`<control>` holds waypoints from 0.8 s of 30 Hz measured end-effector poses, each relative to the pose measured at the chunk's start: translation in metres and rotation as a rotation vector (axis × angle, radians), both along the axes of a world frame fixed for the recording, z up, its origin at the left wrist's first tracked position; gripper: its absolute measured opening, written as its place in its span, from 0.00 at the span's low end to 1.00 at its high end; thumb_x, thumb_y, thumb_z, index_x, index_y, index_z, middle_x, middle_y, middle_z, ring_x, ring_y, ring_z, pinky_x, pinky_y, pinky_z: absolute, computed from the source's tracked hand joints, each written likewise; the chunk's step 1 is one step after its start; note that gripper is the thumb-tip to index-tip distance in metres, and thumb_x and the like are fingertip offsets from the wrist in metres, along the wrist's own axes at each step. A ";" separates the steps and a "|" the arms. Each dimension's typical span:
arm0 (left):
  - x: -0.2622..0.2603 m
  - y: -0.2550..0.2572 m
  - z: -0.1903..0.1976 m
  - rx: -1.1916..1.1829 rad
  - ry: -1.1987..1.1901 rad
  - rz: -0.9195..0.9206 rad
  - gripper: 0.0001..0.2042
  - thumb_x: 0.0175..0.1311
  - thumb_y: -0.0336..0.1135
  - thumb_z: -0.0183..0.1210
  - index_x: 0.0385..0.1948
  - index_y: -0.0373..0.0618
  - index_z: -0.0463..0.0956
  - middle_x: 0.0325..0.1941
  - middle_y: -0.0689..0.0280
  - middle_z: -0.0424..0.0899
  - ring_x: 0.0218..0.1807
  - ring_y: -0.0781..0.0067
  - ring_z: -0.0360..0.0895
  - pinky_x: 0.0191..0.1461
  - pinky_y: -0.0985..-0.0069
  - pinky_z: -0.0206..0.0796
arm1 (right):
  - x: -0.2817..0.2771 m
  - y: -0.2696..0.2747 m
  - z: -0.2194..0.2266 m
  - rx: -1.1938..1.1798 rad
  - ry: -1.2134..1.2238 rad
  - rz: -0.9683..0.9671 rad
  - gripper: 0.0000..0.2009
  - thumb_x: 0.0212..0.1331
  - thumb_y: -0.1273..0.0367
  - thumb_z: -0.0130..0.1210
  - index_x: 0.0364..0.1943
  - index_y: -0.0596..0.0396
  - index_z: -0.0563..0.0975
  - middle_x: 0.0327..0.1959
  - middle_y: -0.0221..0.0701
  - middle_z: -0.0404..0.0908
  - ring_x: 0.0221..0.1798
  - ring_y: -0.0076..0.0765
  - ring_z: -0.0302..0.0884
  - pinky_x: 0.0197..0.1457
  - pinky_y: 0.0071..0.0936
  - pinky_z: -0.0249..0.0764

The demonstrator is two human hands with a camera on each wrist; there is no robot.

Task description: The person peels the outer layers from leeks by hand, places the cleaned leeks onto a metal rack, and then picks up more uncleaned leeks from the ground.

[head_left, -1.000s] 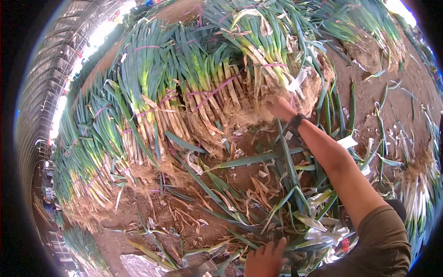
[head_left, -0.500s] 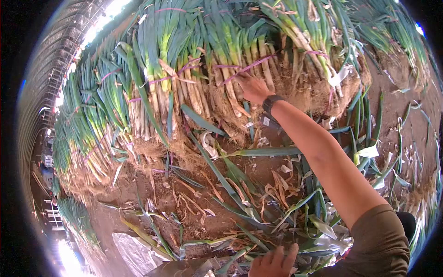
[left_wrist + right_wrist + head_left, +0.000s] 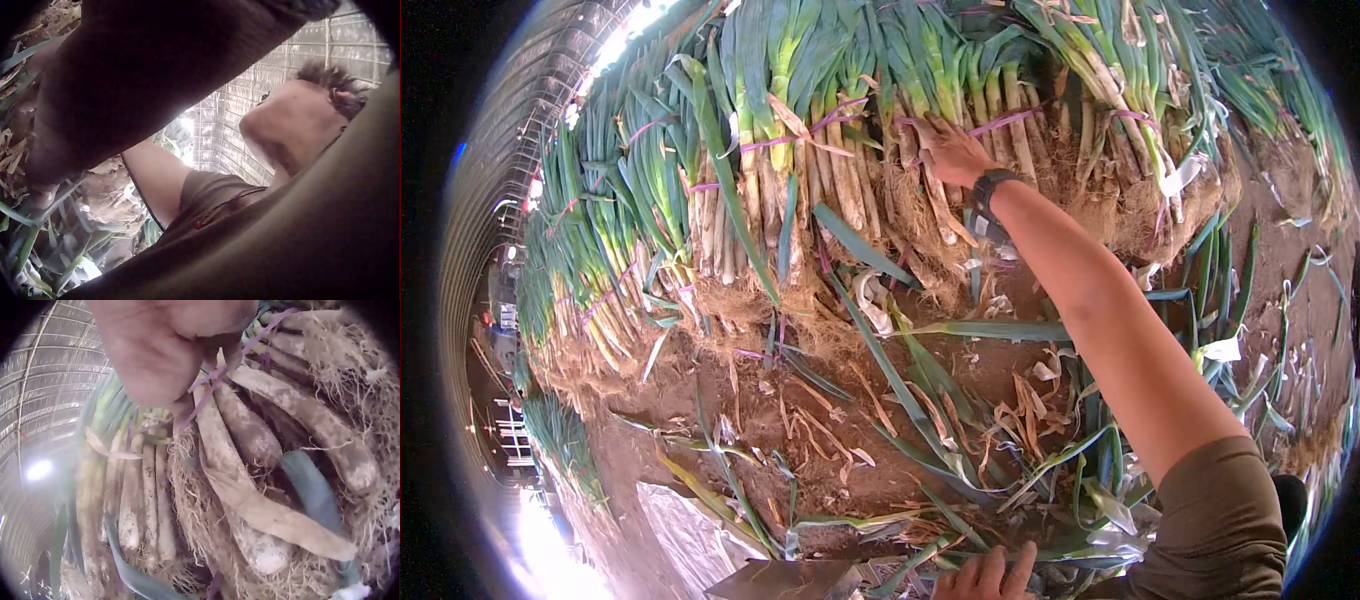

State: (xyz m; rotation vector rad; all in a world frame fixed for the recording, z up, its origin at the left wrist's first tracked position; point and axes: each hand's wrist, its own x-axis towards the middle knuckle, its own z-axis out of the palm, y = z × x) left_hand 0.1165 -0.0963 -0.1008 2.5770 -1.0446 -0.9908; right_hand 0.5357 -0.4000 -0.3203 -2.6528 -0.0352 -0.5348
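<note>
My right hand [image 3: 955, 152] lies across the stalks of a bundle of long green onions [image 3: 920, 75] in the standing row. In the right wrist view its fingers curl at a purple tie [image 3: 215, 378] and the stalks, so it grips the bundle there. Pale, soil-marked stalks [image 3: 250, 425] and hairy roots hang below the hand; the fingertips are partly hidden. My left hand [image 3: 985, 578] is low at the bottom edge of the head view, fingers loosely extended over scattered leaves. Nothing shows in its grasp.
More tied bundles [image 3: 625, 190] stand along the left, others [image 3: 1290, 130] at the far right. Cut leaves [image 3: 910, 390] and dry husks [image 3: 1025, 410] litter the brown soil. A silvery sheet [image 3: 690, 530] lies at lower left, beside a flat grey-brown panel [image 3: 785, 580].
My right hand has moved left from the roots of the right-hand bundle to the tied stalks of a middle bundle. The head view has turned; the left hand stays low.
</note>
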 end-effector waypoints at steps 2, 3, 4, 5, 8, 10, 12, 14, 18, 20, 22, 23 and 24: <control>0.002 0.000 0.001 0.015 0.020 0.014 0.30 0.60 0.55 0.48 0.63 0.52 0.64 0.56 0.53 0.74 0.57 0.52 0.70 0.60 0.51 0.60 | 0.007 -0.001 -0.001 -0.016 0.068 0.000 0.32 0.57 0.67 0.50 0.68 0.45 0.54 0.70 0.44 0.53 0.69 0.58 0.53 0.66 0.48 0.59; 0.002 0.002 0.000 0.014 -0.004 0.010 0.30 0.60 0.55 0.48 0.63 0.52 0.64 0.55 0.53 0.74 0.57 0.53 0.70 0.59 0.51 0.60 | 0.009 -0.003 -0.003 -0.043 0.084 -0.016 0.34 0.56 0.67 0.50 0.69 0.45 0.52 0.70 0.46 0.52 0.69 0.59 0.53 0.67 0.48 0.58; 0.002 0.002 0.000 0.014 -0.027 0.007 0.30 0.60 0.54 0.48 0.63 0.52 0.64 0.55 0.53 0.74 0.56 0.53 0.70 0.58 0.51 0.61 | 0.009 0.000 -0.003 -0.067 0.101 -0.030 0.36 0.55 0.68 0.51 0.70 0.45 0.50 0.70 0.47 0.52 0.69 0.60 0.52 0.68 0.48 0.57; 0.002 0.002 0.001 0.020 -0.022 0.015 0.30 0.60 0.54 0.48 0.63 0.52 0.64 0.55 0.53 0.74 0.56 0.53 0.70 0.58 0.51 0.61 | 0.009 0.000 -0.001 -0.047 0.176 -0.022 0.37 0.56 0.68 0.50 0.70 0.46 0.47 0.70 0.49 0.49 0.70 0.59 0.51 0.68 0.50 0.57; 0.000 0.002 0.003 0.026 -0.021 0.000 0.29 0.60 0.53 0.49 0.62 0.51 0.65 0.55 0.53 0.74 0.55 0.55 0.71 0.55 0.52 0.61 | 0.019 -0.005 0.001 -0.013 0.296 -0.112 0.42 0.51 0.68 0.59 0.70 0.42 0.48 0.67 0.48 0.56 0.68 0.57 0.56 0.66 0.44 0.63; -0.002 0.001 0.002 -0.005 -0.010 0.031 0.28 0.59 0.51 0.49 0.61 0.50 0.67 0.53 0.54 0.75 0.53 0.56 0.72 0.54 0.54 0.62 | 0.021 -0.007 0.001 -0.045 0.194 -0.164 0.40 0.49 0.65 0.61 0.67 0.48 0.52 0.61 0.48 0.65 0.63 0.56 0.63 0.63 0.44 0.65; -0.003 -0.002 0.005 -0.001 -0.007 0.024 0.27 0.59 0.50 0.49 0.60 0.51 0.68 0.53 0.54 0.74 0.54 0.56 0.72 0.54 0.54 0.62 | 0.027 -0.009 0.003 -0.141 0.264 -0.137 0.35 0.47 0.62 0.62 0.61 0.53 0.60 0.54 0.48 0.71 0.57 0.55 0.69 0.59 0.45 0.68; -0.006 -0.002 0.008 0.004 0.003 0.014 0.27 0.59 0.49 0.48 0.60 0.51 0.68 0.53 0.55 0.74 0.54 0.56 0.71 0.54 0.54 0.62 | 0.024 -0.008 0.006 -0.135 0.227 -0.138 0.33 0.47 0.61 0.62 0.58 0.54 0.62 0.53 0.48 0.72 0.55 0.55 0.70 0.57 0.45 0.69; -0.017 0.001 0.005 -0.027 0.008 0.034 0.26 0.59 0.48 0.47 0.60 0.52 0.68 0.53 0.56 0.74 0.55 0.55 0.71 0.54 0.54 0.62 | 0.011 0.000 0.011 -0.131 0.266 -0.136 0.34 0.47 0.56 0.62 0.58 0.56 0.63 0.51 0.46 0.74 0.54 0.53 0.72 0.53 0.44 0.72; -0.021 0.003 0.003 -0.023 0.040 0.055 0.25 0.59 0.47 0.47 0.60 0.53 0.68 0.54 0.55 0.73 0.55 0.55 0.71 0.54 0.54 0.63 | -0.020 0.012 0.043 -0.069 0.410 -0.089 0.33 0.49 0.55 0.61 0.57 0.57 0.64 0.54 0.46 0.71 0.56 0.53 0.70 0.55 0.46 0.72; -0.019 0.007 0.001 0.001 -0.017 -0.037 0.25 0.60 0.47 0.47 0.60 0.54 0.68 0.57 0.55 0.73 0.54 0.54 0.71 0.54 0.53 0.63 | -0.039 0.016 0.027 -0.012 0.562 -0.056 0.32 0.51 0.53 0.60 0.56 0.58 0.65 0.56 0.46 0.69 0.59 0.53 0.68 0.56 0.48 0.72; -0.017 0.010 0.000 -0.003 -0.001 -0.048 0.25 0.60 0.47 0.47 0.60 0.54 0.68 0.57 0.55 0.73 0.54 0.54 0.71 0.54 0.53 0.63 | -0.046 0.019 -0.002 -0.026 0.311 -0.095 0.30 0.50 0.54 0.60 0.53 0.59 0.67 0.54 0.47 0.71 0.57 0.53 0.70 0.55 0.47 0.73; -0.016 0.012 -0.001 0.000 0.000 -0.090 0.25 0.61 0.48 0.47 0.60 0.54 0.68 0.57 0.55 0.73 0.54 0.53 0.72 0.54 0.52 0.63 | -0.053 0.018 -0.020 -0.044 0.055 -0.131 0.28 0.48 0.55 0.61 0.50 0.60 0.70 0.52 0.48 0.73 0.55 0.53 0.72 0.53 0.47 0.74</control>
